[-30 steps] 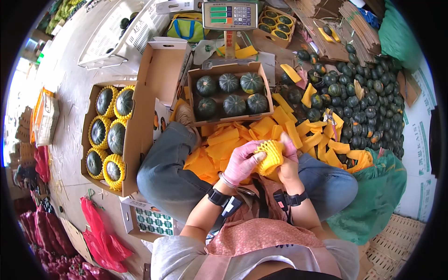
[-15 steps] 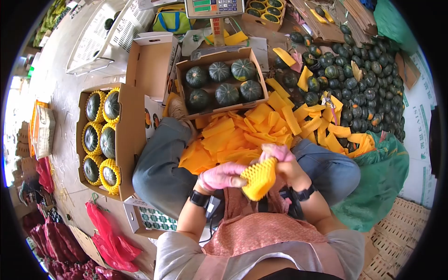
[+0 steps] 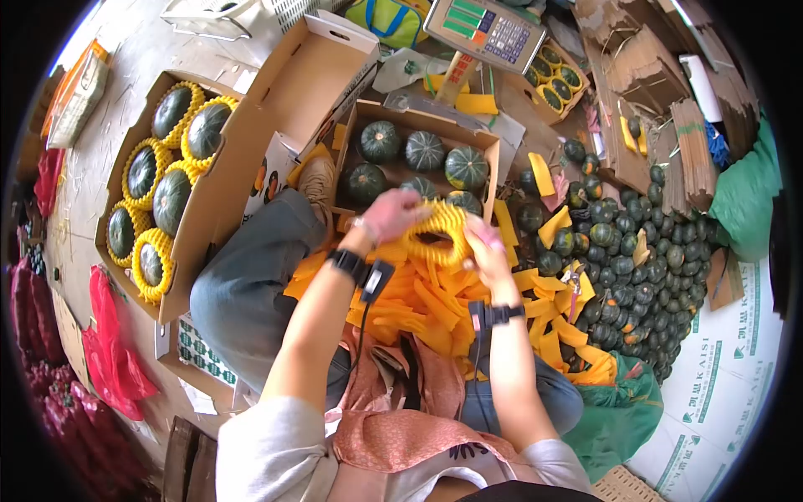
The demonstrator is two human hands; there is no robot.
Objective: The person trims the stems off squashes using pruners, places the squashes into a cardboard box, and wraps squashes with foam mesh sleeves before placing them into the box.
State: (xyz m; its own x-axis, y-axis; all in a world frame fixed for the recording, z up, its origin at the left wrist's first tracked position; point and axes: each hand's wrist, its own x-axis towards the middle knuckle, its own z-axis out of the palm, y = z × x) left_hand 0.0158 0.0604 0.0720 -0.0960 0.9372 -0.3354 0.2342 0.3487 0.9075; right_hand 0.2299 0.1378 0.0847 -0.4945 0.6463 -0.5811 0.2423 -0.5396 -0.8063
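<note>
The left hand (image 3: 393, 215) and right hand (image 3: 488, 248) hold a yellow foam net (image 3: 452, 226) open between their grips, apparently just above the near edge of the cardboard box (image 3: 492, 171) of green squashes (image 3: 425, 151).

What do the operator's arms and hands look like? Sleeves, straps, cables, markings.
Short light-grey sleeves. Black wrist straps: left strap, right strap. Each carries a small dark boxy module, left module and right module, with a thin dark cable. Left hand and right hand seem to wear pink gloves; blur hides their cut. No readable markings on the straps.
</note>
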